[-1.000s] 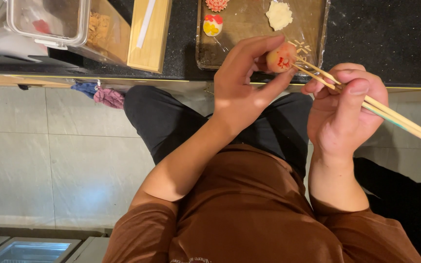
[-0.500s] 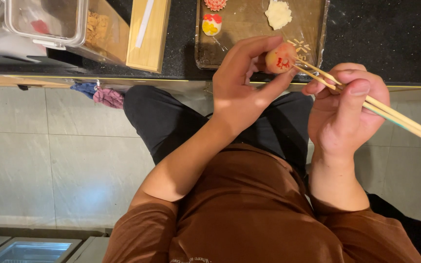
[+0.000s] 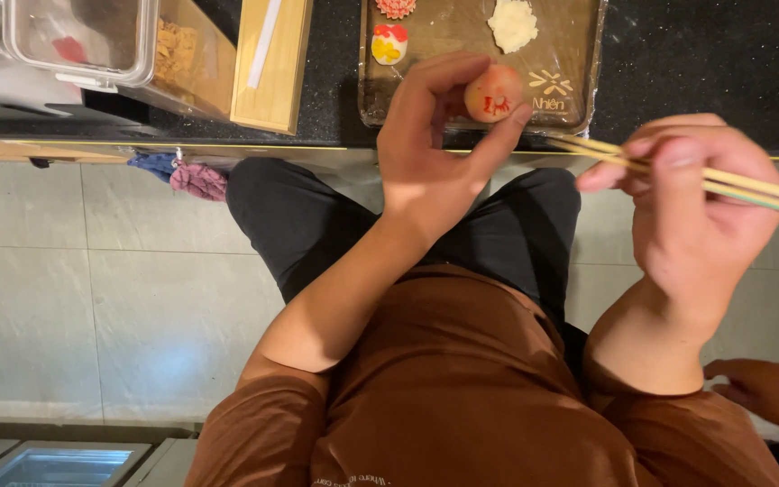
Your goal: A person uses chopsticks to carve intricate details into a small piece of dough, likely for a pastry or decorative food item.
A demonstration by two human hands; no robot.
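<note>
Pinching dough ball [image 3: 492,93], sticks [image 3: 705,176] cut off rt

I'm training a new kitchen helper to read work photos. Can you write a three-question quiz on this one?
1. True or false: the left hand pinches a small orange ball in its fingertips.
2. What does the right hand hold? A) a knife B) thin wooden sticks C) a spoon
3. Fill in: a white lump lies on the brown ____ on the dark counter.

Key: 1 true; 2 B, the wooden sticks; 3 tray.
</note>
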